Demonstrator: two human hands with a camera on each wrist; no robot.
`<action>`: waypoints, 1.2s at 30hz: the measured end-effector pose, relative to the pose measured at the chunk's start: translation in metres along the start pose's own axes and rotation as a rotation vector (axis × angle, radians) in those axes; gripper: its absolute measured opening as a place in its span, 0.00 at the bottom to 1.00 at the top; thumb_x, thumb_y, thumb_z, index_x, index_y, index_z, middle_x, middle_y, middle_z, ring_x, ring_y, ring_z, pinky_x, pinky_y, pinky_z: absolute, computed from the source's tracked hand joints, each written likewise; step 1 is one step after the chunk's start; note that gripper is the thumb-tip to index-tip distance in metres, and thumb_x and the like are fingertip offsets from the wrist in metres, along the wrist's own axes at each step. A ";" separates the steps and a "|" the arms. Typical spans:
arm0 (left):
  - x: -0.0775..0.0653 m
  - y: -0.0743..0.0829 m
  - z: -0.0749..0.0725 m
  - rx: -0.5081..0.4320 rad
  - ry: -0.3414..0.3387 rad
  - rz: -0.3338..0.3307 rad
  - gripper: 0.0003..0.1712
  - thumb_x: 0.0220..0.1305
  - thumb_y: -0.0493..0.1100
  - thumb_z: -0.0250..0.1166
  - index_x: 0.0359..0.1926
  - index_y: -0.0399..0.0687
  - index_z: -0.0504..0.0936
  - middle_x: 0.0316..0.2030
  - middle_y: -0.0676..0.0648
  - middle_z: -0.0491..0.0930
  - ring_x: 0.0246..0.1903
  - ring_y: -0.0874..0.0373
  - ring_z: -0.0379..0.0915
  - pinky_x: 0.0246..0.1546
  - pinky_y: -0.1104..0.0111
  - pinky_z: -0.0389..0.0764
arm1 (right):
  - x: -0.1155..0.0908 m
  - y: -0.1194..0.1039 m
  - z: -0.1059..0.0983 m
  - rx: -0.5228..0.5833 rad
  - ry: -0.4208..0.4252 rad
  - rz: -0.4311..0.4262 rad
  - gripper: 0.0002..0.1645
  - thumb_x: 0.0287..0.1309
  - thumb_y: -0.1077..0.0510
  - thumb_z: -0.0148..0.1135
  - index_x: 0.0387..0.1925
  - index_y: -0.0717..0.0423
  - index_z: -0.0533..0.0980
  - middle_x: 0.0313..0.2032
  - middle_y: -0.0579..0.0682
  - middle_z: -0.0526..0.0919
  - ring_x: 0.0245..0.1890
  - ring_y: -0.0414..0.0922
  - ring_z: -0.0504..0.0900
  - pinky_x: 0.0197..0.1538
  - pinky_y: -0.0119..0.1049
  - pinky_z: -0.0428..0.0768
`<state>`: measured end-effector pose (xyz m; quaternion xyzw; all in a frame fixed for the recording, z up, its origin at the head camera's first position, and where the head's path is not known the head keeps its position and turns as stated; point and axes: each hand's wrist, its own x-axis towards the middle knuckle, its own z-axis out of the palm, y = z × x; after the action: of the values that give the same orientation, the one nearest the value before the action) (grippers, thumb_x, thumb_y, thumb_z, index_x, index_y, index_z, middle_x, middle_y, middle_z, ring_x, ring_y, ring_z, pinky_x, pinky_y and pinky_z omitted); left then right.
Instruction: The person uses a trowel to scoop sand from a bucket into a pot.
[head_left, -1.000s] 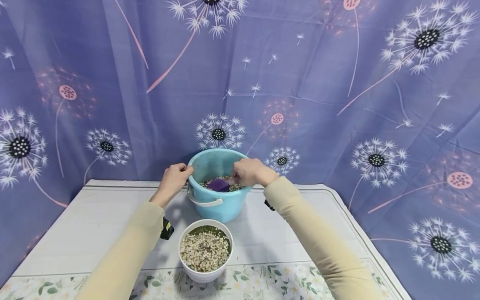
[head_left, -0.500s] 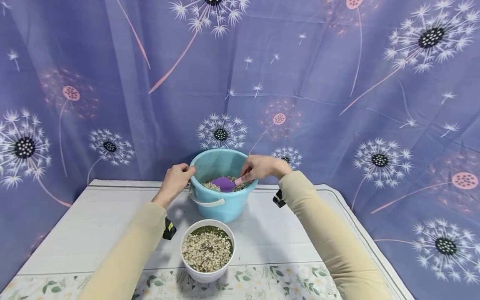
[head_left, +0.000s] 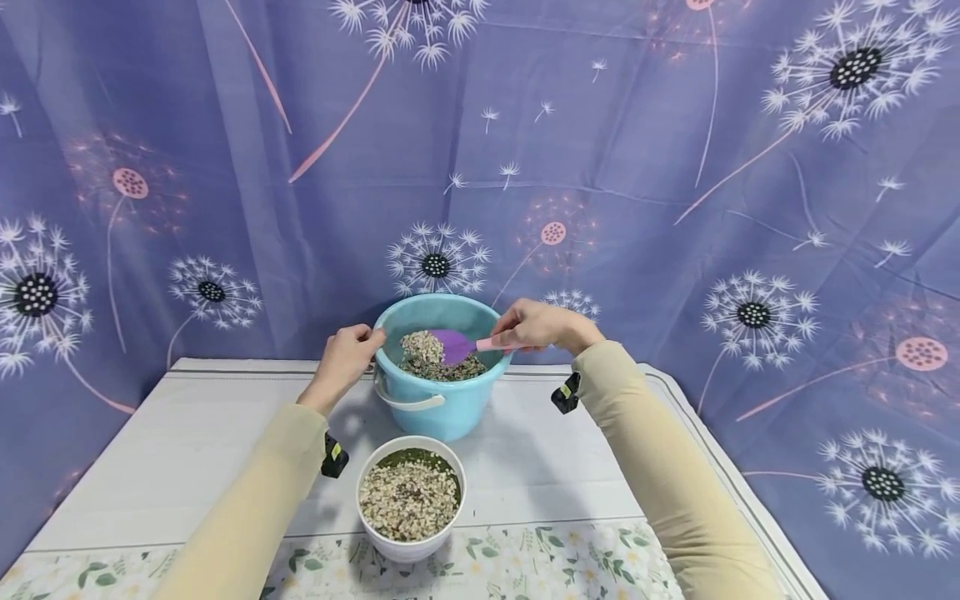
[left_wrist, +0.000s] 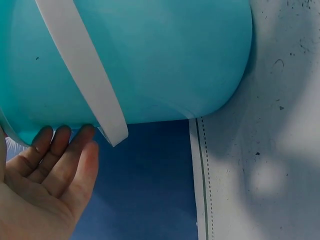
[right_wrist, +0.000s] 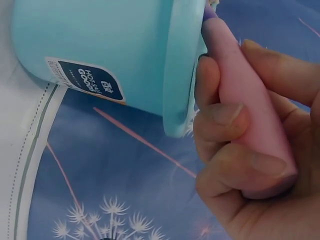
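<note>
My right hand [head_left: 542, 325] grips the pink handle [right_wrist: 252, 107] of a trowel with a purple blade [head_left: 454, 346]. A heap of pale, coarse potting mix [head_left: 422, 347] sits on the blade, within the mouth of a light blue bucket [head_left: 442, 408]. More of the speckled mix covers the inside of the bucket below. On the bucket's left rim, my left hand [head_left: 345, 360] holds on, its fingers [left_wrist: 60, 155] against the outer wall; the thumb is mostly hidden in the left wrist view. In front stands a white pot [head_left: 409, 550] filled with similar grains, green showing along its back inner edge.
The bucket's white handle [head_left: 408, 404] hangs down on its front left side. A white table cover [head_left: 247, 450] lies under everything, with a floral strip [head_left: 540, 567] along the front. Close behind the bucket hangs a blue dandelion-print curtain [head_left: 600, 150].
My right hand has risen and drawn right, lifting the trowel out of the mix with a load on its blade. The left hand stays on the bucket rim.
</note>
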<state>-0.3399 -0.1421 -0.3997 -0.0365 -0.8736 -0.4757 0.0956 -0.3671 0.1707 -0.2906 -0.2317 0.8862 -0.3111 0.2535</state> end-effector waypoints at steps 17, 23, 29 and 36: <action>-0.003 0.002 -0.005 -0.008 -0.050 -0.018 0.21 0.74 0.56 0.50 0.31 0.45 0.72 0.26 0.44 0.73 0.28 0.50 0.72 0.30 0.61 0.74 | -0.013 0.011 0.005 0.131 0.097 0.044 0.10 0.64 0.52 0.65 0.41 0.53 0.85 0.25 0.51 0.81 0.15 0.40 0.62 0.18 0.30 0.61; -0.007 0.004 -0.008 -0.002 -0.127 -0.052 0.32 0.75 0.64 0.41 0.52 0.41 0.75 0.41 0.40 0.78 0.41 0.48 0.77 0.40 0.58 0.79 | -0.023 0.011 0.004 0.147 0.114 0.041 0.14 0.61 0.48 0.66 0.43 0.52 0.85 0.26 0.51 0.82 0.16 0.41 0.62 0.18 0.31 0.61; -0.026 0.002 -0.019 0.025 -0.112 -0.043 0.39 0.74 0.67 0.36 0.61 0.40 0.70 0.46 0.37 0.76 0.44 0.45 0.75 0.39 0.58 0.78 | -0.037 0.005 0.006 0.113 0.103 -0.016 0.15 0.61 0.44 0.66 0.40 0.49 0.86 0.19 0.49 0.75 0.14 0.42 0.59 0.18 0.32 0.59; -0.060 -0.002 -0.027 -0.005 -0.127 0.060 0.36 0.75 0.64 0.38 0.58 0.37 0.71 0.47 0.34 0.76 0.44 0.45 0.75 0.42 0.56 0.79 | -0.059 -0.003 0.013 0.063 0.094 -0.063 0.13 0.65 0.51 0.63 0.44 0.55 0.85 0.20 0.48 0.75 0.14 0.40 0.60 0.18 0.30 0.60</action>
<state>-0.2781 -0.1647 -0.3993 -0.0929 -0.8752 -0.4717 0.0542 -0.3136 0.1960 -0.2797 -0.2366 0.8791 -0.3573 0.2087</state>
